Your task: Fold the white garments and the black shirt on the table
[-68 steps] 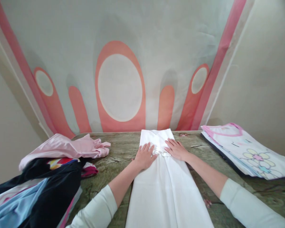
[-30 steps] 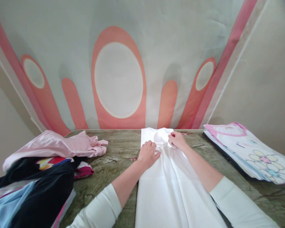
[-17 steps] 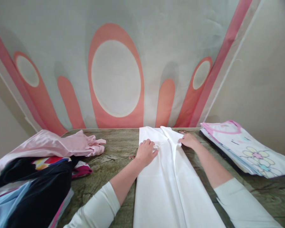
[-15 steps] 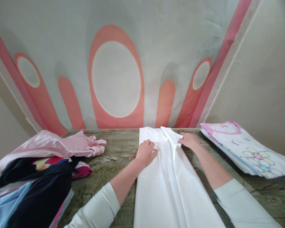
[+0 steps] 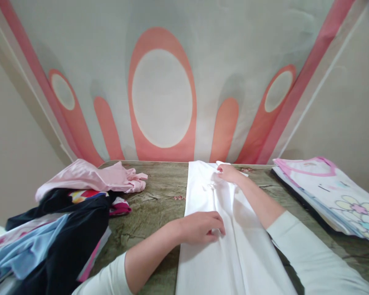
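A long white garment [image 5: 209, 266], laid in lengthwise folds, stretches from the far table edge toward me. Halfway down it, my left hand [image 5: 201, 227] has its fingers curled and pinched at the fabric by the centre fold. My right hand [image 5: 230, 173] is closed on the cloth near the garment's far end, with its fingertips partly hidden by the folds. Creases run down the middle between both hands. The garment's near end lies out of view, so its exact kind cannot be told.
On the left lies a loose heap of clothes, with a pink garment [image 5: 95, 178] on top and a black one [image 5: 70, 241] below. At right sits a folded stack topped by a white shirt [image 5: 329, 186] with pink trim. Beneath is a wood-patterned table [image 5: 160, 196] against a wall.
My left hand has moved from the garment's far left edge down toward me and to its middle. My right hand has shifted inward from the right edge. The view has turned slightly left.
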The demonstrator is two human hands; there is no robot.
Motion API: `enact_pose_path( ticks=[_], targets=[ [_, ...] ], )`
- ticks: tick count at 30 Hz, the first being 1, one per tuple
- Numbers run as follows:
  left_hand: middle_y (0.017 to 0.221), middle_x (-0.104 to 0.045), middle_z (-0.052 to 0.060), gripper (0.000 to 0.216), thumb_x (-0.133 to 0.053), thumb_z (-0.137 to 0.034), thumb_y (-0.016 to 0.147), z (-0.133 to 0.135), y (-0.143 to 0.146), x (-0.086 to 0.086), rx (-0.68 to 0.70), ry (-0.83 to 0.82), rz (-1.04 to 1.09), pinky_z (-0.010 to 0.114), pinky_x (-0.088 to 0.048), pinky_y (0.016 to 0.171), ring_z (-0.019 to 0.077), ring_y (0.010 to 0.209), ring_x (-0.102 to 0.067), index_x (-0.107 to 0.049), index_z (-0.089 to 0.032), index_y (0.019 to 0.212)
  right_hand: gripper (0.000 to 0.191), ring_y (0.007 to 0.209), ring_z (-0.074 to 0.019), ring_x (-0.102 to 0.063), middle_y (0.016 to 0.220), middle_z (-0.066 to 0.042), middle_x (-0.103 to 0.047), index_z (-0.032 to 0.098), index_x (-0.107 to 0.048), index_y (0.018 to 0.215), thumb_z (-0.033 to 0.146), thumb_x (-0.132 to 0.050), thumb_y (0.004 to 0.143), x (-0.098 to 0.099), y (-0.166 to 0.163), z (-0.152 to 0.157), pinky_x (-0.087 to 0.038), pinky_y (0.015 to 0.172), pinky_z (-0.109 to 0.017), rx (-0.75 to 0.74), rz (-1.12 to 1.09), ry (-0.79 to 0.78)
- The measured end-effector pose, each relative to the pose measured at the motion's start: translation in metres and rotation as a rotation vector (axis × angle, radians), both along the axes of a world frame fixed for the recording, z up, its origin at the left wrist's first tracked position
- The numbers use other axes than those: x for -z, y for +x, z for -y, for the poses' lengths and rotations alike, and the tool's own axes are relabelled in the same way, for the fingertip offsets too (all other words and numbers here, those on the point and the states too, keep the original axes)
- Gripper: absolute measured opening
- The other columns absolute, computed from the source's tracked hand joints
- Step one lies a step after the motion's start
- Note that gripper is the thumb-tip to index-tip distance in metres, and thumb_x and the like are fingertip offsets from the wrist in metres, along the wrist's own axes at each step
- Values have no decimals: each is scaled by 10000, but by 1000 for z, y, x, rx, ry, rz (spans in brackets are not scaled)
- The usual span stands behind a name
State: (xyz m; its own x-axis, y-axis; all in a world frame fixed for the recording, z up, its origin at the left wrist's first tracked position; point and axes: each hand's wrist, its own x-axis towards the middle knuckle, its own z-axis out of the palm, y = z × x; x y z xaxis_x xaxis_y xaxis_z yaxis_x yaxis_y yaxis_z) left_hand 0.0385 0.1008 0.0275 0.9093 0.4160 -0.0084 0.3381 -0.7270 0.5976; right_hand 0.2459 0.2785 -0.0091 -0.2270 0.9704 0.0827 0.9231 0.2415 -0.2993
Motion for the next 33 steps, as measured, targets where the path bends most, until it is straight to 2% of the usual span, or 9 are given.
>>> enact_pose_path(
  ticks=[5, 9, 13, 15, 18, 22, 28, 33],
  targets=[
    [1051, -512, 30, 279, -592, -105, 749, -2, -2, 1, 35, -38, -28, 211, -437, 750, 85, 693, -540, -590, -200, 1011, 315, 872, -223, -616, 938, -116, -678, 127, -648, 972, 227, -638, 674, 9, -2, -7, -429, 715, -256, 54, 17, -53],
    [987, -500, 21, 242, -604, -120, 755, -1, -1, 1, 44, -6, -80, 204, -430, 752, 96, 732, -541, -597, -199, 984, 256, 811, -243, -617, 840, -119, -683, 131, -678, 836, 277, -685, 625, 10, 0, -14, -439, 674, -288, 87, 8, -99],
    [922, -506, 12, 133, -590, -130, 767, 1, 1, -2, 48, 15, -136, 203, -425, 713, 110, 740, -543, -604, -197, 881, 169, 615, -202, -582, 622, -60, -633, 137, -647, 621, 276, -724, 561, 5, 1, -18, -415, 569, -279, 69, -53, -151],
    [934, -512, 12, 113, -582, -121, 764, 1, 1, -5, 43, 15, -143, 206, -425, 703, 110, 733, -541, -592, -195, 849, 149, 572, -170, -550, 567, -21, -594, 144, -623, 585, 259, -714, 559, 4, -1, -18, -391, 536, -255, 46, -114, -150],
    [964, -537, 17, 143, -561, -74, 757, 0, 2, -9, 82, -24, -97, 208, -424, 731, 112, 761, -545, -565, -185, 846, 144, 581, -136, -528, 616, 6, -590, 147, -621, 658, 281, -655, 618, 7, -5, -15, -369, 519, -220, 24, -241, -104],
    [934, -596, 20, 166, -517, -66, 795, -2, 4, -12, 110, -114, -6, 206, -428, 716, 108, 746, -550, -544, -176, 916, 216, 666, -136, -554, 778, -23, -627, 133, -613, 839, 286, -531, 710, 21, -9, -13, -395, 566, -206, 44, -430, -4],
    [858, -602, 19, 119, -509, -95, 823, -1, 10, -10, 35, -157, 68, 188, -425, 670, 102, 714, -541, -546, -163, 913, 262, 740, -162, -570, 816, -33, -638, 139, -604, 908, 246, -467, 713, 43, -10, -14, -435, 687, -262, 70, -632, 125],
    [847, -590, 24, 108, -500, -96, 827, 5, 17, -4, 42, -141, 126, 184, -424, 676, 103, 726, -533, -536, -154, 911, 290, 729, -157, -573, 865, -43, -648, 153, -596, 952, 264, -451, 728, 45, -9, -18, -452, 691, -277, 87, -722, 220]
  ],
)
